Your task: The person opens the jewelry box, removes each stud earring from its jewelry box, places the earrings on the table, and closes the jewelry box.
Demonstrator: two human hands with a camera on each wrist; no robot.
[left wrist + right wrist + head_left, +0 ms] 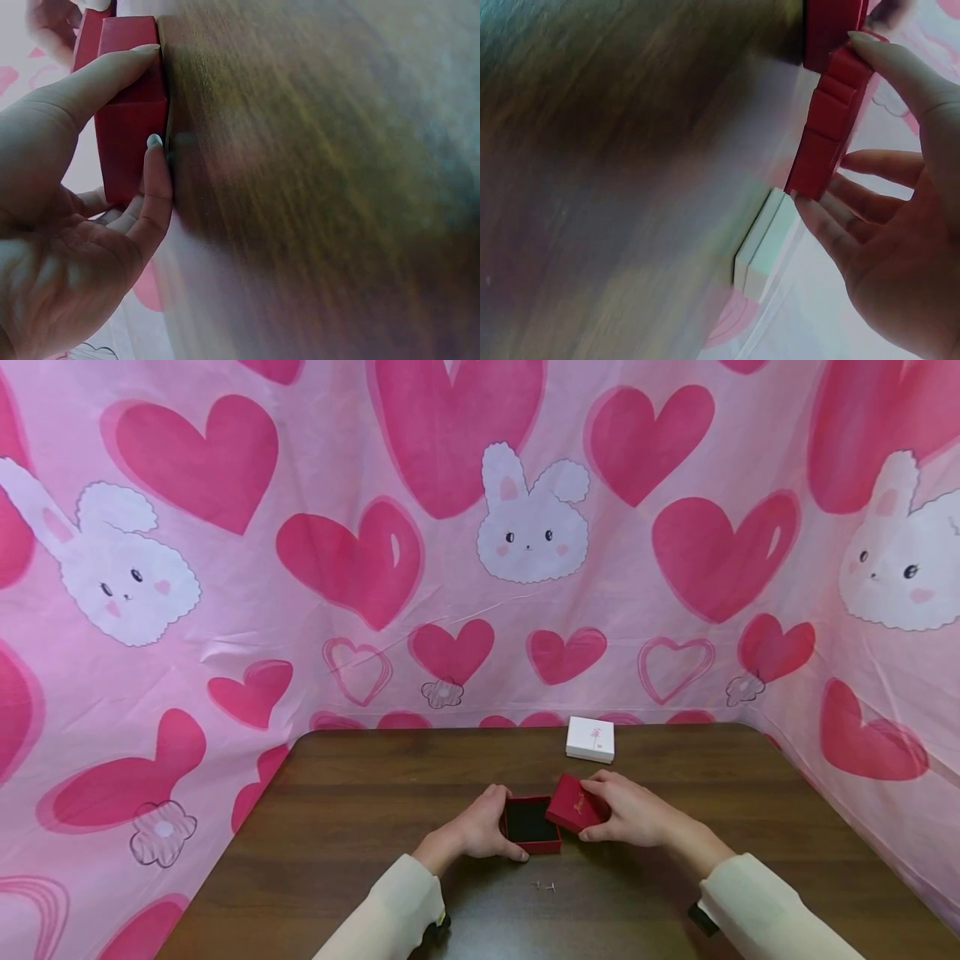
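A small red box base with a black lining sits open on the brown table. My left hand grips its left side; in the left wrist view the fingers curl round the red box base. My right hand holds the red lid, tilted, at the base's right edge. The right wrist view shows the lid pinched between thumb and fingers. A small pair of silver earrings lies on the table just in front of the box.
A white box with a small pink print stands at the back of the table, also visible as the white box in the right wrist view. A pink cloth with hearts and bunnies hangs round the table on three sides.
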